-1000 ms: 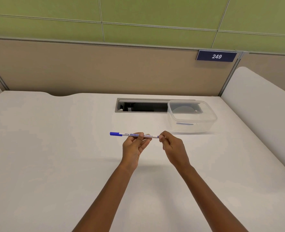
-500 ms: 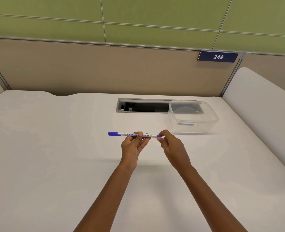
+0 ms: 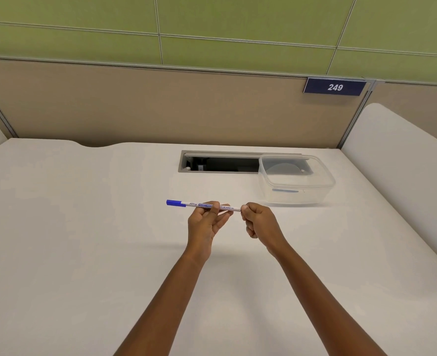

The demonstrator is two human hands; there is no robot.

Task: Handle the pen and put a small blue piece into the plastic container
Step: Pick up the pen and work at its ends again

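A white whiteboard pen (image 3: pixel 193 204) with a blue cap (image 3: pixel 175 202) on its left end lies level above the white desk (image 3: pixel 84 240). My left hand (image 3: pixel 204 223) grips its barrel from below, fingers wrapped around the middle. My right hand (image 3: pixel 261 222) is pinched at the pen's right end, thumb and forefinger closed there. The small blue end piece is hidden inside those fingers. A clear plastic container (image 3: pixel 315 195) without a lid stands on the desk beyond and to the right of my right hand, a short way off.
An open cable slot (image 3: pixel 220 164) is cut into the desk behind the container's left side. Beige and green partition panels close the back. A white rounded side panel (image 3: pixel 397 155) rises on the right, with a number plate (image 3: pixel 335 87) above.
My right hand has curled tighter at the pen's right end, and the blue tip that showed there is now covered. The pen and my left hand stay about where they were.
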